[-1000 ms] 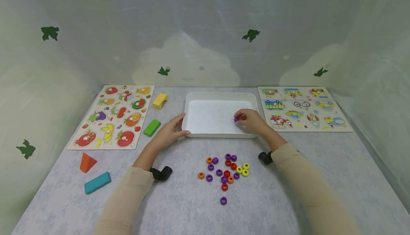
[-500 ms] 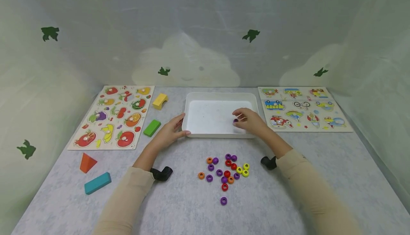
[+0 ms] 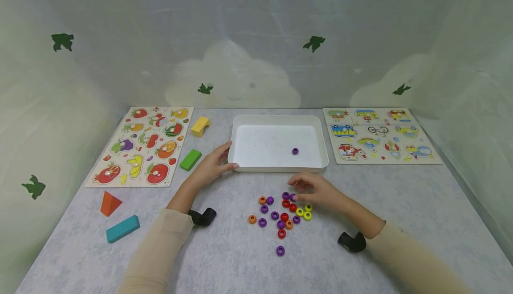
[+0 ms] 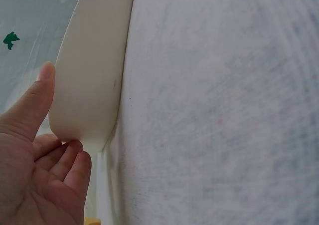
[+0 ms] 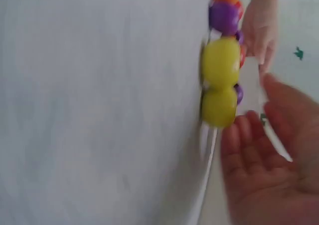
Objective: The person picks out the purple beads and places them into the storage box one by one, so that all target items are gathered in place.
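Note:
My left hand (image 3: 212, 167) holds the near left corner of a shallow white tray (image 3: 276, 169), thumb by the front wall and fingers along the left side. Its fingers (image 4: 70, 160) bend against the tray's outer wall (image 4: 92, 70) in the left wrist view. One purple bead (image 3: 295, 151) lies inside the tray. In front of the tray, my right hand (image 3: 318, 190) hovers at the far edge of a loose group of beads, thumb and fingers apart, holding nothing. Its thumb tip overlaps a purple bead (image 3: 292, 197). Two yellow beads (image 5: 219, 80) show near that hand in the right wrist view.
Several red beads (image 3: 284, 217), purple, orange and yellow ones lie on the grey table (image 3: 224, 258). A fruit puzzle board (image 3: 140, 147) is left, a vehicle puzzle board (image 3: 380, 136) right. Left also are yellow (image 3: 200, 126), green (image 3: 190, 160), orange (image 3: 110, 203) and teal blocks (image 3: 123, 229).
The right hand has let go of the purple bead in the tray and moved back toward the person, over the loose beads. The left hand has stayed at the tray's corner.

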Tool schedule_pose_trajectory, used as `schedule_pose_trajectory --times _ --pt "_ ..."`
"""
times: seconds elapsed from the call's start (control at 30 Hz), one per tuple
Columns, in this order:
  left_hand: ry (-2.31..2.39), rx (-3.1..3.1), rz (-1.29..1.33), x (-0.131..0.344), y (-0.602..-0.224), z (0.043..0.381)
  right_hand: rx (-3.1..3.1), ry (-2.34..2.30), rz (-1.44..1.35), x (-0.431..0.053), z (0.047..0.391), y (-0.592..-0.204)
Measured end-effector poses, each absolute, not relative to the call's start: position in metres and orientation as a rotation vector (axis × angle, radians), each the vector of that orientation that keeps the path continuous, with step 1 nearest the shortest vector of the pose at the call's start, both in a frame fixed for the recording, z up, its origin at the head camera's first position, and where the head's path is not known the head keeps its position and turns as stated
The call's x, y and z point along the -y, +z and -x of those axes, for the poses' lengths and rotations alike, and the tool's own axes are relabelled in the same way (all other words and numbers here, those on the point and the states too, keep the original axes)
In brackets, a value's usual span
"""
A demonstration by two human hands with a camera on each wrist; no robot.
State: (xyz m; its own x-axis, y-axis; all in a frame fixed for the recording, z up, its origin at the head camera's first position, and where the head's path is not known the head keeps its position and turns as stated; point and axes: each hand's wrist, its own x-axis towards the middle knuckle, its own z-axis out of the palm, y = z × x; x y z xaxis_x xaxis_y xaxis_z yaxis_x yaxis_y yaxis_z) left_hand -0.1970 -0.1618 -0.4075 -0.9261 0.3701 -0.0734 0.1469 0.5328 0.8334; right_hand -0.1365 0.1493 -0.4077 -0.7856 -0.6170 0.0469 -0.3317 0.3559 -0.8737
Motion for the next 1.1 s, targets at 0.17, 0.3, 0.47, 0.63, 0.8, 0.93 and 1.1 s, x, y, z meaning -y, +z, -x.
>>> schedule_pose_trajectory --times 0.17,0.3,0.47,0.63,0.8,0.93,1.1 --pt "1.338 -2.540 -0.438 0.164 -0.416 0.202 -2.344 -1.272 0.780 -0.154 0.140 -0.435" --pt "1.319 -2.570 -0.462 0.167 -0.427 0.208 -2.389 -1.229 0.784 -0.154 0.140 -0.435" --pt "1.328 -2.568 -0.470 0.167 -0.429 0.209 -2.466 -1.267 0.749 -0.153 0.145 -0.421" --pt "1.320 -2.563 -0.443 0.168 -0.429 0.210 -2.559 -1.422 0.755 -0.154 0.167 -0.407" --pt "1.312 -2.566 -0.436 0.167 -0.429 0.210 -2.614 -1.422 0.654 -0.157 0.199 -0.405" --pt "1.321 -2.568 -0.441 0.167 -0.429 0.209 -2.654 -1.294 0.532 -0.158 0.221 -0.412" --pt "1.312 -2.570 -0.439 0.167 -0.428 0.207 -2.653 -1.150 0.417 -0.155 0.234 -0.418"
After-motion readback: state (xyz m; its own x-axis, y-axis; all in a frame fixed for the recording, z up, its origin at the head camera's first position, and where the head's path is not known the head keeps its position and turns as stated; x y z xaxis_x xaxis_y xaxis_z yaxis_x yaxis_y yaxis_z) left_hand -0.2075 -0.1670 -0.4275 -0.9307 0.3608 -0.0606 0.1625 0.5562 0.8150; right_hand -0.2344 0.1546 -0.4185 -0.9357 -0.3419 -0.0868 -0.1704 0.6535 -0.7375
